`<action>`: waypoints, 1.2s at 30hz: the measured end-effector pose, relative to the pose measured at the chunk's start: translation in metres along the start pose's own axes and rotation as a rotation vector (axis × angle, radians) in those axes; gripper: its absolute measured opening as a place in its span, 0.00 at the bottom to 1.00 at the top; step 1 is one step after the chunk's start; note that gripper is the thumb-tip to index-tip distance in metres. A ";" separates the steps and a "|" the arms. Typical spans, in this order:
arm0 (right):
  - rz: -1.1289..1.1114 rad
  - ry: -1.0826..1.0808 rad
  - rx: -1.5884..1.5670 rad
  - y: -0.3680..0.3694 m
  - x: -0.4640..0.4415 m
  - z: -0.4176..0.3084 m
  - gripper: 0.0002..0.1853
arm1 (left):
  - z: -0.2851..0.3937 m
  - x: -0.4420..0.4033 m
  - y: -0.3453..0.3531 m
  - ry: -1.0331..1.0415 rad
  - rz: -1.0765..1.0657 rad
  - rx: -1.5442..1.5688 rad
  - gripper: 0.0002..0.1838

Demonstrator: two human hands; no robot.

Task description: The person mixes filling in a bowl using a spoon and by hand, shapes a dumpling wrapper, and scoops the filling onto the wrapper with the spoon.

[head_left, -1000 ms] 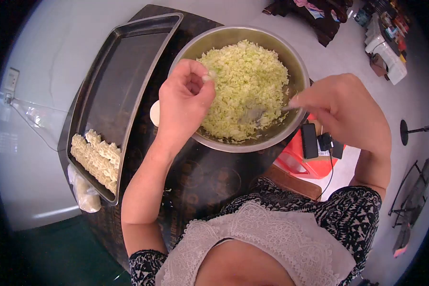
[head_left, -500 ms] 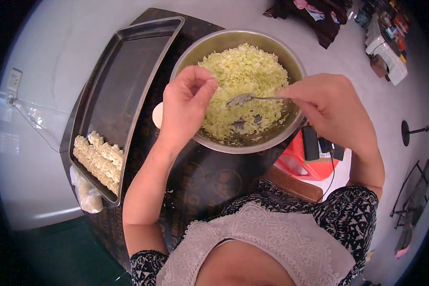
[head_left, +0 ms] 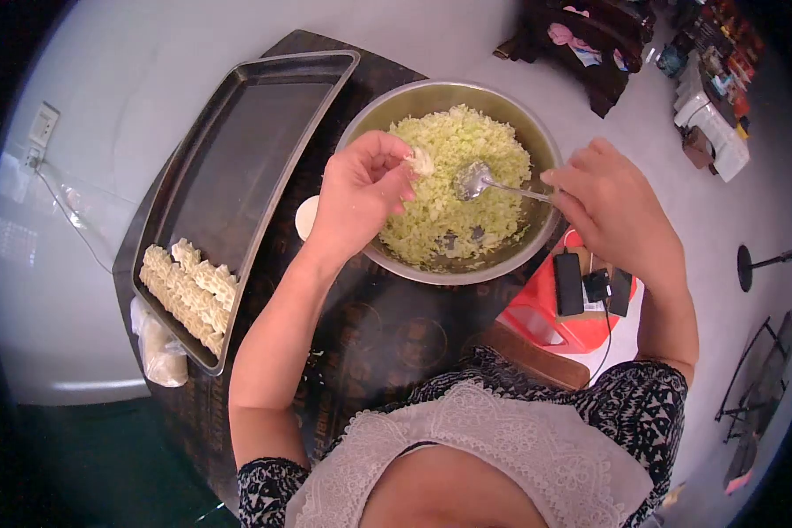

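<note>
Over the left side of a steel bowl (head_left: 550, 145) my left hand (head_left: 361, 194) is closed, pinching a small pale dumpling (head_left: 421, 162) with a ruffled edge. Finely chopped cabbage filling (head_left: 458, 132) is heaped in the bowl. My right hand (head_left: 612, 198), at the bowl's right rim, grips the handle of a metal spoon (head_left: 475, 180). The spoon's head is above the filling and carries a little of it. Partly behind my left wrist lies a white round piece (head_left: 306, 217), apparently dough wrappers.
A dark baking tray (head_left: 246, 132) on the left holds rows of pleated dumplings (head_left: 185, 295) at its near end. Beside it is a plastic bag (head_left: 160, 352) with pale contents. A red stool (head_left: 554, 312) bearing a black power adapter (head_left: 568, 283) stands right of the table (head_left: 370, 343).
The spoon has turned, its bowl moving right and facing differently. My right hand's fingers have shifted on the handle. The dumpling in my left hand now shows more clearly. The view has tilted slightly.
</note>
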State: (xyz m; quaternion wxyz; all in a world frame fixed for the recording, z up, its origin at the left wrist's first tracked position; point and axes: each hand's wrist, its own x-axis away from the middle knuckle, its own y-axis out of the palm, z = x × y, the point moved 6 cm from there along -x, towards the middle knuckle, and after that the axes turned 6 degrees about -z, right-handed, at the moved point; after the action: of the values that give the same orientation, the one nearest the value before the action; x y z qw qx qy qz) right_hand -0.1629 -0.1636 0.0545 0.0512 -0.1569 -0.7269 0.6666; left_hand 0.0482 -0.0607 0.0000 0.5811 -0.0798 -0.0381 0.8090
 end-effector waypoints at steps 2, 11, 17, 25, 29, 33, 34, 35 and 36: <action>0.199 -0.102 -0.023 -0.014 -0.006 -0.015 0.10 | 0.002 0.001 0.001 0.011 -0.018 -0.009 0.05; 0.133 0.035 -0.405 0.042 -0.063 -0.040 0.10 | 0.004 0.002 0.008 0.102 -0.079 -0.002 0.07; 0.173 0.069 -0.683 0.049 -0.074 -0.035 0.07 | 0.005 0.001 0.011 0.056 -0.119 0.035 0.08; 0.079 0.058 -0.767 0.057 -0.081 -0.031 0.06 | 0.001 -0.001 0.009 0.030 -0.130 0.050 0.07; -0.020 0.095 -0.922 0.063 -0.081 -0.029 0.05 | 0.003 0.000 0.008 0.048 -0.150 0.039 0.07; 0.016 0.040 -0.923 0.065 -0.082 -0.028 0.06 | 0.003 0.000 0.010 0.035 -0.147 0.052 0.08; 0.018 0.031 -0.922 0.065 -0.083 -0.029 0.06 | 0.004 0.000 0.010 0.036 -0.137 0.071 0.08; 0.020 0.021 -0.922 0.065 -0.084 -0.029 0.08 | 0.005 0.001 0.011 0.034 -0.137 0.070 0.08; 0.020 0.022 -0.923 0.065 -0.084 -0.028 0.08 | 0.006 0.001 0.012 0.025 -0.150 0.043 0.08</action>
State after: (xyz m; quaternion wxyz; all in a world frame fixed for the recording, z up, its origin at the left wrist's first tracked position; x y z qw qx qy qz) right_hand -0.0653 -0.1575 0.0046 -0.0228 -0.1774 -0.9455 0.2720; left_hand 0.0351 -0.0635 0.0042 0.6420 -0.0745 -0.0195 0.7628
